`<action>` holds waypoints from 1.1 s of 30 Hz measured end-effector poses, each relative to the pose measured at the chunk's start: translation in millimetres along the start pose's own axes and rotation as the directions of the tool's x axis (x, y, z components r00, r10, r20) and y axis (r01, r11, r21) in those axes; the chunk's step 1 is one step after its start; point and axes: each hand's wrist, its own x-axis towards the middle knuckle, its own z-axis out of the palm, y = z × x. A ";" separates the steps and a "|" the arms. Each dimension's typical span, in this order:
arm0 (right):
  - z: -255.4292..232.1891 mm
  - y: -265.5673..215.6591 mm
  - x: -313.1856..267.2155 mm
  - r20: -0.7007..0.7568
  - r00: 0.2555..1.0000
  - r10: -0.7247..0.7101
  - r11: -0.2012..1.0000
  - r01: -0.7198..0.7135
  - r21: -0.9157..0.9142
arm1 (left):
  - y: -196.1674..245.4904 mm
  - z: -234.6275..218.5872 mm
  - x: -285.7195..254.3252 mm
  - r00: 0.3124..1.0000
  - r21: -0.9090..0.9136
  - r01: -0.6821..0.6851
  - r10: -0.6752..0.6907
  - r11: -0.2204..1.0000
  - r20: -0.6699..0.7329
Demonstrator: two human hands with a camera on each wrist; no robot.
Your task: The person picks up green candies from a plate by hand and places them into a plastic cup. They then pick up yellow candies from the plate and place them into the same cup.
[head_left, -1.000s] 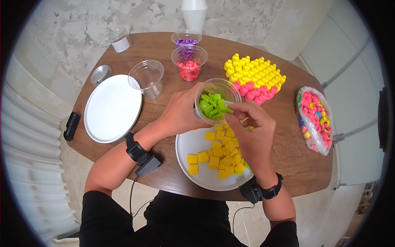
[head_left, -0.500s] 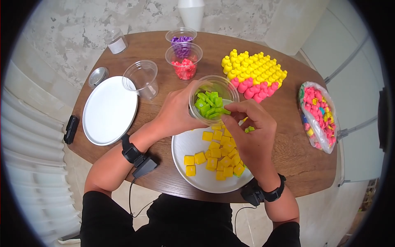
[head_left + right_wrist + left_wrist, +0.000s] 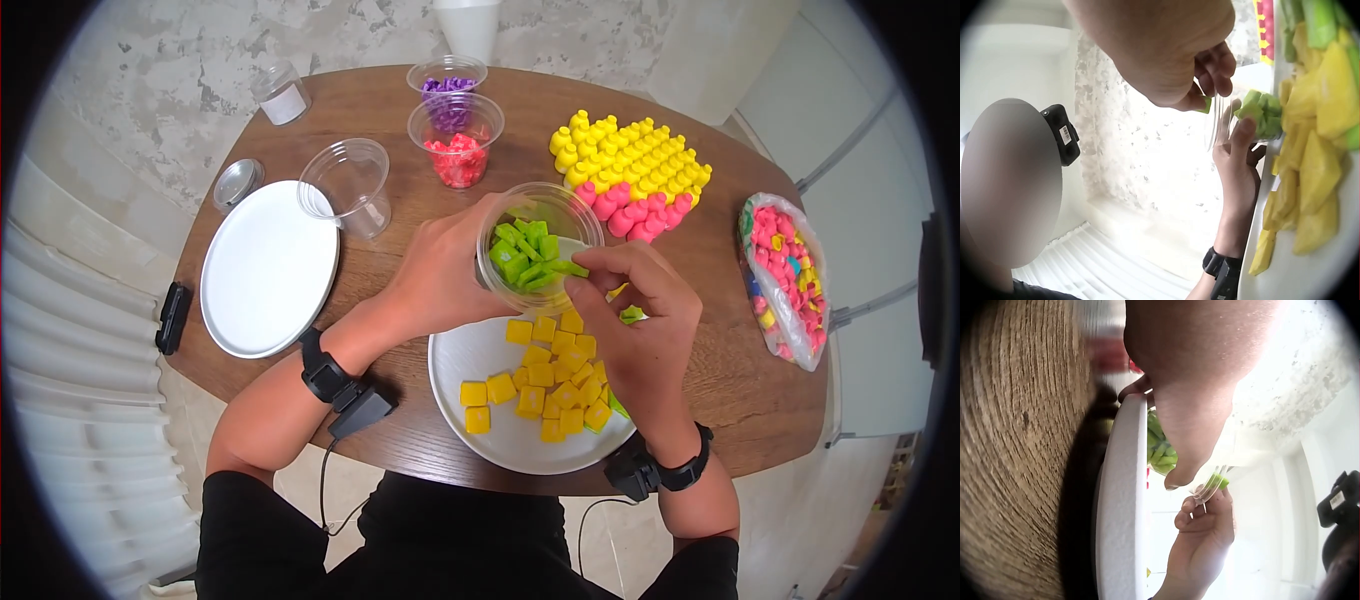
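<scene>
My left hand (image 3: 440, 268) grips a clear plastic cup (image 3: 566, 214) and holds it tilted above the near plate. Inside lie several green square pieces (image 3: 520, 250). At the cup's right rim, my right hand (image 3: 650, 320) pinches one green piece (image 3: 570, 268) between thumb and forefinger. That green piece (image 3: 1206, 104) also shows at the fingertips in the right wrist view. Below the hands is a white plate (image 3: 455, 355) with many yellow square pieces (image 3: 540, 375) and some green ones (image 3: 618, 404), partly hidden by my right hand.
Left lie an empty white plate (image 3: 268, 270), a clear cup (image 3: 350, 185), a silver lid (image 3: 238, 183) and a jar (image 3: 283, 100). Behind are cups of red pieces (image 3: 460, 160) and purple pieces (image 3: 450, 105). Yellow and pink bottle shapes (image 3: 630, 165) and a filled plastic bag (image 3: 785, 280) stand right.
The head view has shifted slightly. Both hands keep nearly the same pose, with the cup in the left and the green piece pinched at its rim by the right.
</scene>
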 end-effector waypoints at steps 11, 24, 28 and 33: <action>-0.5 0.3 0.0 -0.002 0.999 -0.034 0.999 0.034 -0.009 | 3.3 -3.5 0.3 0.998 0.023 0.042 -0.043 0.999 0.046; 0.2 0.2 0.8 -0.006 1.000 -0.026 1.000 0.026 -0.002 | -1.5 1.3 0.7 1.000 0.012 -0.013 0.013 1.000 -0.007; -2.2 -2.0 1.0 -0.050 0.999 0.006 0.999 -0.003 0.054 | -0.5 1.7 0.0 1.000 0.009 -0.016 0.016 1.000 -0.016; -24.4 -3.1 10.7 -0.118 0.993 0.019 0.999 -0.015 0.032 | 0.2 1.8 0.4 0.999 0.043 -0.029 0.031 0.999 -0.043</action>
